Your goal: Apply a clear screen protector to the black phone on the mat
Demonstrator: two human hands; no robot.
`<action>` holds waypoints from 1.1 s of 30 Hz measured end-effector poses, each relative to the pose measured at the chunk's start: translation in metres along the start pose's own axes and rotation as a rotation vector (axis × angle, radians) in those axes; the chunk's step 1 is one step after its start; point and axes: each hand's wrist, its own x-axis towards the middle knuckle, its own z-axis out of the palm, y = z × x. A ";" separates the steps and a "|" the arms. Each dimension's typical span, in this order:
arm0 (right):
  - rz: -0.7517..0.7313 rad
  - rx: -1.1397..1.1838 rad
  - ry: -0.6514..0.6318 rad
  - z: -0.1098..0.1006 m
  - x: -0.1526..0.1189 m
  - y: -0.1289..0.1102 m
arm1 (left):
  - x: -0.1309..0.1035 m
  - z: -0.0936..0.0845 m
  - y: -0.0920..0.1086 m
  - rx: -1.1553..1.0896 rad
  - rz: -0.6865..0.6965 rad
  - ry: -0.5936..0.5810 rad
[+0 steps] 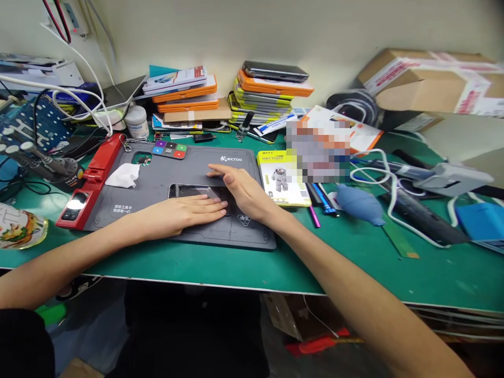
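A dark, glossy smartphone [192,190] lies flat on a grey work mat [153,173]. My left hand [189,212] rests flat across its near side, fingers stretched out to the right and covering part of it. My right hand [248,191] is held at the phone's right end, fingers extended to the left and thumb raised, with nothing visible in it; whether it touches the phone I cannot tell. A crumpled white cloth [123,176] lies on the mat's left part, beside a red holder bar [94,178] along the mat's edge.
Right of the mat stands a yellow-and-white battery box [284,184]. Farther right are pens [315,215], a blue air blower [360,203] and tangled white cables [388,173]. Stacked orange and yellow boxes [260,94] line the wall. A printed cup [21,226] sits at the left.
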 end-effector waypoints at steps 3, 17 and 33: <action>0.001 0.000 -0.010 -0.001 0.000 0.000 | 0.001 0.005 0.001 -0.087 0.082 0.012; -0.010 -0.037 -0.030 0.002 -0.001 0.003 | 0.001 0.014 -0.011 0.381 -0.273 0.135; 0.020 0.010 -0.023 -0.003 0.002 -0.006 | 0.004 0.006 -0.010 0.164 -0.035 0.039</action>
